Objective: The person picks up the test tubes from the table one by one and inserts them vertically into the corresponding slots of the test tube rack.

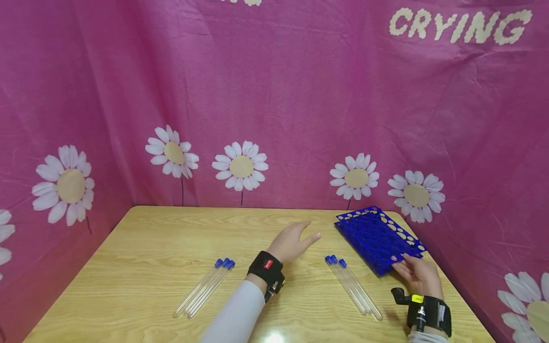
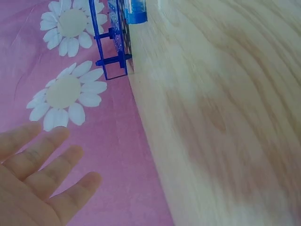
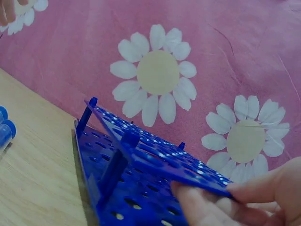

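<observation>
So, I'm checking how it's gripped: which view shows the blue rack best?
The right wrist view: it shows the blue rack close up, with its posts and the right hand gripping its edge, though cropped. The head view shows it smaller, nearly whole; the left wrist view, only part, at the top.

Capped tubes (image 1: 211, 289): six, two groups of three. Blue rack (image 1: 371, 238): one. Hands (image 1: 291, 244): two. Black wrist straps (image 1: 263, 267): two. Table (image 1: 150, 252): one. Daisies (image 1: 241, 166), head view: seven, some cut off.

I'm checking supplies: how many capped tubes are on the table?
6: three tubes lie left of the left hand; three more lie between it and the right hand. Any under the blue rack would be hidden.
</observation>
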The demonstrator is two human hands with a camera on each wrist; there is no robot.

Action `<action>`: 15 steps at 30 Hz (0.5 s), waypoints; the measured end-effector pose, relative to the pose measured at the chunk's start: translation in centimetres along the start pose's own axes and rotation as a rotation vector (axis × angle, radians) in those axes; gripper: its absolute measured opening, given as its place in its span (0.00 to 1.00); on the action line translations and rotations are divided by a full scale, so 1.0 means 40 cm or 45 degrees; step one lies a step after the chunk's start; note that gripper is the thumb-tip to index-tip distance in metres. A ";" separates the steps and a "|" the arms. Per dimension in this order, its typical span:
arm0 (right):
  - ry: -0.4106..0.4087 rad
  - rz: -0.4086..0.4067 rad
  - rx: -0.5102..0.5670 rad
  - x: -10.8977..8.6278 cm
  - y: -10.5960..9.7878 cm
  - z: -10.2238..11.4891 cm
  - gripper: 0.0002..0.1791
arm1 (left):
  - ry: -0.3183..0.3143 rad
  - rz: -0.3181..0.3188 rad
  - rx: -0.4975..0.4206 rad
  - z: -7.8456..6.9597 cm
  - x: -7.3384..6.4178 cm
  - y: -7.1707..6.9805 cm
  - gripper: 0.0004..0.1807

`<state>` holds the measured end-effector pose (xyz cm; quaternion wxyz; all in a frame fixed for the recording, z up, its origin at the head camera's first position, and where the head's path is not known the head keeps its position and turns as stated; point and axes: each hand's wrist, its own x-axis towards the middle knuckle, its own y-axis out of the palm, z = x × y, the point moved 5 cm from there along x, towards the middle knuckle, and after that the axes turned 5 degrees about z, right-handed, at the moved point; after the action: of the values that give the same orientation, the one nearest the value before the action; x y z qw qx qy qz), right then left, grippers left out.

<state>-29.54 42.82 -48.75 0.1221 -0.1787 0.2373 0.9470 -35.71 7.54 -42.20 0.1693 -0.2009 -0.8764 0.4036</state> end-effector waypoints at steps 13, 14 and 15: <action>0.045 0.106 0.202 0.007 0.000 -0.005 0.19 | -0.089 -0.006 -0.374 0.064 0.045 0.031 0.36; 0.046 0.133 0.199 0.008 0.003 -0.006 0.18 | -0.097 -0.013 -0.410 0.067 0.046 0.031 0.35; 0.045 0.161 0.189 0.008 0.006 -0.006 0.19 | -0.106 -0.018 -0.444 0.070 0.046 0.031 0.35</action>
<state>-29.84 42.55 -48.97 0.0708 -0.1705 0.3198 0.9293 -38.34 7.39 -44.66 0.0982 -0.2040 -0.9407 0.2525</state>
